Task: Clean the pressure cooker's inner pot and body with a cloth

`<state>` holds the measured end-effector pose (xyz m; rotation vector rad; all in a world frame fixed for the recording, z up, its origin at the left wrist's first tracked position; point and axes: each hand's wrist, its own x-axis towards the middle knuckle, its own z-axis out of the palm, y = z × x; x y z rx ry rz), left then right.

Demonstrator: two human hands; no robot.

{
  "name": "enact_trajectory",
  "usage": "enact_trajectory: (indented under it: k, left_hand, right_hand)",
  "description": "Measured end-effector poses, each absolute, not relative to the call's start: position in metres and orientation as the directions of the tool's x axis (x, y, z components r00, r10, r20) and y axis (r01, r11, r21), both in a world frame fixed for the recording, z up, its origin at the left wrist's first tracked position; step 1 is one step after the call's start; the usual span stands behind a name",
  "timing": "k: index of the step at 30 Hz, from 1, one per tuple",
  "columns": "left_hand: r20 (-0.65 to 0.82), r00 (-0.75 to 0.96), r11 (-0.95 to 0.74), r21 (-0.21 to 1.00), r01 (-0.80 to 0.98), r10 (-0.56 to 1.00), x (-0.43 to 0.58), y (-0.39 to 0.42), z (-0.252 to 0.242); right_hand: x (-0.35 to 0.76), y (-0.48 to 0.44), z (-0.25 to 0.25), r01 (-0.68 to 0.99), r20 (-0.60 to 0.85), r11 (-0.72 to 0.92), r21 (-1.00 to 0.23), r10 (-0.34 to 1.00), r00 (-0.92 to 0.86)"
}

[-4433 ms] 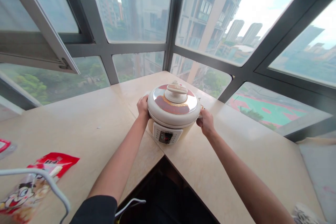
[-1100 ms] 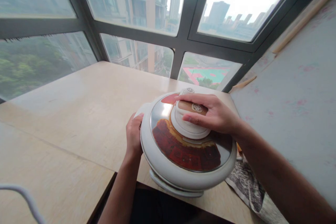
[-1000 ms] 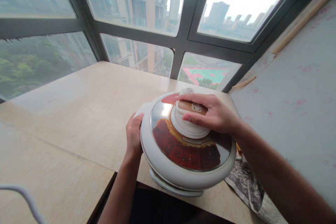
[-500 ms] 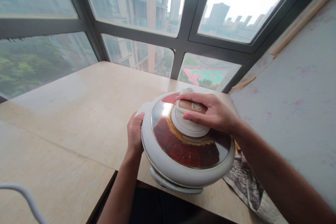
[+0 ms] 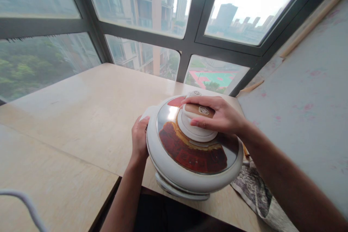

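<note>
A round white pot (image 5: 165, 166) stands near the front edge of the pale counter. Its lid (image 5: 190, 156) has a shiny, dark red patterned surface and a raised white centre with a brown-topped handle (image 5: 197, 110). My right hand (image 5: 217, 114) is closed round that handle, thumb on the near side and fingers on the far side. At the pot's left side, my left hand (image 5: 140, 136) grips the white side handle (image 5: 149, 111); some of its fingers are hidden beneath. The lid sits on the pot.
A patterned cloth (image 5: 254, 188) lies right of the pot, by the floral wall (image 5: 307, 108). A white cable (image 5: 25, 201) curves over the counter (image 5: 81, 116) at lower left. Grey-framed windows (image 5: 141, 36) border the counter's back and left.
</note>
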<state>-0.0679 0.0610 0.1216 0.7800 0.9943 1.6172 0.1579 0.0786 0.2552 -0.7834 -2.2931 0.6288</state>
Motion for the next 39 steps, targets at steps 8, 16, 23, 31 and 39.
enact_trajectory:
  k: [8, 16, 23, 31, 39]
  left_hand:
    - [0.016, -0.274, -0.133, 0.9, -0.415, 0.962, -0.0671, 0.0612, 0.1252]
    - [0.004, -0.258, -0.118, 0.896, -0.429, 0.966, -0.0673, 0.0608, 0.1256]
    - [-0.013, -0.253, -0.104, 0.89, -0.443, 0.967, -0.0675, 0.0611, 0.1244]
    - [-0.008, -0.265, -0.109, 0.899, -0.424, 0.964, -0.0677, 0.0609, 0.1241]
    - [-0.004, -0.26, -0.111, 0.897, -0.428, 0.966, -0.0681, 0.0606, 0.122]
  right_hand:
    - [0.1597, 0.0804, 0.2542, 0.368, 0.4, 0.713, -0.597, 0.662, -0.634]
    - [0.1599, 0.0804, 0.2555, 0.388, 0.405, 0.725, -0.569, 0.658, -0.635]
    - [0.1603, 0.0802, 0.2556, 0.409, 0.409, 0.731, -0.547, 0.659, -0.631]
    - [0.1601, 0.08, 0.2569, 0.423, 0.416, 0.743, -0.519, 0.652, -0.634]
    - [0.1612, 0.0806, 0.2576, 0.411, 0.407, 0.737, -0.537, 0.653, -0.639]
